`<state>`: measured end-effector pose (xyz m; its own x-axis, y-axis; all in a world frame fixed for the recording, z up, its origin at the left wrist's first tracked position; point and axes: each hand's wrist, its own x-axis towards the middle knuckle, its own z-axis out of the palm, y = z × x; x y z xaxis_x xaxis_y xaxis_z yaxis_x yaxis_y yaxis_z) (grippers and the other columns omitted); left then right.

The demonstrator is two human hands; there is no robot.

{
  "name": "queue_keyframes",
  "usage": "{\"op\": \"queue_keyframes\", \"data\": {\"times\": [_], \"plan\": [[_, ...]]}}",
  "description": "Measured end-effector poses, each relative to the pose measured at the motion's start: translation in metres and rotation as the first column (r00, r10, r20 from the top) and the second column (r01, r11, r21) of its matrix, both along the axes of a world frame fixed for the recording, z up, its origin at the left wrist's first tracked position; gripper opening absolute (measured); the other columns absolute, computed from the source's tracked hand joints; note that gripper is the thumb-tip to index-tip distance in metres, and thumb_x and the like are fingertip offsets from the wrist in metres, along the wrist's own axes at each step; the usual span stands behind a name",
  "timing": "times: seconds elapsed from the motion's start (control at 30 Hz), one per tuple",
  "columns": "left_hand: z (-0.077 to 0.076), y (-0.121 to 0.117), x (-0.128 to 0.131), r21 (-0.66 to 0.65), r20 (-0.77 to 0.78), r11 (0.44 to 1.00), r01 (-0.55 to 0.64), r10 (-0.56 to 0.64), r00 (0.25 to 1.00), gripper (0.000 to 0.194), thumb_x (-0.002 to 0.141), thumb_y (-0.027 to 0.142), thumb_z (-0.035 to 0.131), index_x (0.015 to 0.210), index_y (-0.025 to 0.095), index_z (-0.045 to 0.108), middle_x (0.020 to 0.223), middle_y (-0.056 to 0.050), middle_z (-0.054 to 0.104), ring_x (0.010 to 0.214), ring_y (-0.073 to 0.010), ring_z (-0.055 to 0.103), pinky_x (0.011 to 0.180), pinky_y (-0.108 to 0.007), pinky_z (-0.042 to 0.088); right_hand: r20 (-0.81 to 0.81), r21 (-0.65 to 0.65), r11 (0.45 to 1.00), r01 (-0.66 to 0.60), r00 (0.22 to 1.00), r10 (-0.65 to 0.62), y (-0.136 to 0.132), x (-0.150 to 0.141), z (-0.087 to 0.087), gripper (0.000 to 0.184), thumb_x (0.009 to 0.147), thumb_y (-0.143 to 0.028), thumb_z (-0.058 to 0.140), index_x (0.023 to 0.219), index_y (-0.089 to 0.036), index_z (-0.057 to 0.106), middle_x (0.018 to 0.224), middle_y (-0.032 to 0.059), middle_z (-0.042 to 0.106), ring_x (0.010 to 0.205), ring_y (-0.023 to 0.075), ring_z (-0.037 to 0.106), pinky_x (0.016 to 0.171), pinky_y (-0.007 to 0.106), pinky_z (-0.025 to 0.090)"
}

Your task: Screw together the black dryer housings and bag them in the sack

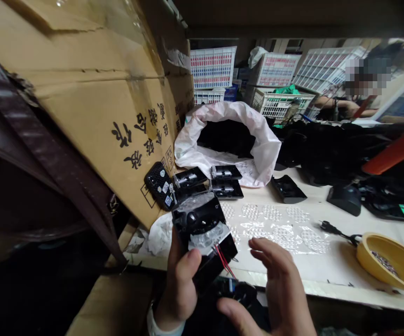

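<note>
My left hand (182, 287) grips a black plastic device housing (202, 214), tilted, with its thumb on the near side. A clear, shiny piece sits across the housing's front, and red and dark wires (224, 261) hang from it. To the right, my right hand (282, 284) is open, thumb and fingers apart, touching nothing that I can see. Below the housing, dark parts with a small white and blue connector (232, 284) show between my hands. Several similar black housings (226, 189) with clear ends lie on the bench just beyond.
A tall cardboard box (110, 116) walls off the left, a patterned phone (160, 185) leaning on it. A white sack (268, 149) holds black parts. Clear bumper pads (275, 228), a plug (338, 229) and a yellow bowl (366, 252) of small metal pieces lie right. A person (342, 105) sits beyond.
</note>
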<state>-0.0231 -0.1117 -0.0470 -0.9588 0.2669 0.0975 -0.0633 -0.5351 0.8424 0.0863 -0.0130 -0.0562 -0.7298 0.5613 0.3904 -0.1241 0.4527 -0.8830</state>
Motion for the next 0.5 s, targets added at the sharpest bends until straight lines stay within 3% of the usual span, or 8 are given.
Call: {"op": "queue_keyframes", "data": {"times": [0.07,0.13,0.2,0.3,0.37,0.5], "plan": [[0.001,-0.002,-0.007,-0.032,0.005,0.997,-0.070,0.070,0.998,0.046,0.077,0.046,0.072,0.118,0.024,0.065,0.115,-0.005,0.071,0.125,-0.0342,0.056,0.109,-0.046,0.044,0.077,-0.092,0.981,-0.170,0.981,0.177,0.003,-0.003,-0.011,0.054,0.081,-0.036,0.079,0.128,-0.031,0.053,0.126,0.0070,0.061,0.119,0.0244,0.060,0.103,0.032,0.049],[0.001,-0.005,-0.012,-0.037,0.079,0.999,0.004,-0.001,0.997,0.044,0.078,0.051,0.070,0.112,0.024,0.064,0.106,-0.005,0.073,0.111,-0.0328,0.064,0.096,-0.044,0.054,0.137,-0.208,0.900,-0.382,0.900,0.413,0.006,-0.007,-0.016,0.030,0.088,-0.034,0.071,0.116,-0.030,0.060,0.108,0.0019,0.069,0.103,0.0180,0.066,0.091,0.024,0.052],[0.002,-0.008,-0.016,-0.011,0.157,0.994,0.110,-0.107,0.982,0.044,0.078,0.058,0.068,0.102,0.022,0.062,0.094,-0.005,0.073,0.090,-0.0306,0.070,0.079,-0.041,0.059,0.138,-0.259,0.842,-0.473,0.845,0.517,0.008,-0.012,-0.014,0.008,0.094,-0.031,0.063,0.101,-0.027,0.066,0.093,0.0003,0.070,0.090,0.0145,0.067,0.083,0.021,0.052],[0.005,-0.010,-0.022,0.038,0.180,0.988,0.153,-0.157,0.971,0.039,0.080,0.055,0.067,0.098,0.022,0.060,0.089,-0.003,0.071,0.072,-0.0251,0.070,0.063,-0.036,0.058,0.053,-0.209,0.861,-0.463,0.874,0.483,0.012,-0.015,0.000,0.010,0.095,-0.024,0.061,0.090,-0.025,0.069,0.085,0.0005,0.068,0.081,0.0129,0.067,0.076,0.019,0.053],[0.008,-0.011,-0.025,0.064,0.176,0.988,0.142,-0.151,0.973,0.040,0.082,0.049,0.068,0.112,0.024,0.059,0.090,-0.002,0.070,0.071,-0.0225,0.069,0.057,-0.031,0.056,-0.012,-0.110,0.894,-0.434,0.900,0.436,0.014,-0.015,0.012,0.012,0.093,-0.018,0.062,0.091,-0.026,0.070,0.086,0.0003,0.069,0.080,0.0130,0.068,0.073,0.019,0.054],[0.010,-0.017,-0.024,0.117,0.177,0.963,0.243,-0.261,0.949,0.071,0.081,0.054,0.071,0.142,0.033,0.042,0.099,-0.003,0.070,0.068,-0.0221,0.067,0.037,-0.024,0.044,-0.061,0.165,0.926,-0.339,0.934,0.352,0.012,-0.010,0.031,0.024,0.091,-0.007,0.060,0.104,-0.026,0.068,0.090,0.0035,0.071,0.082,0.0160,0.069,0.071,0.021,0.056]]}}
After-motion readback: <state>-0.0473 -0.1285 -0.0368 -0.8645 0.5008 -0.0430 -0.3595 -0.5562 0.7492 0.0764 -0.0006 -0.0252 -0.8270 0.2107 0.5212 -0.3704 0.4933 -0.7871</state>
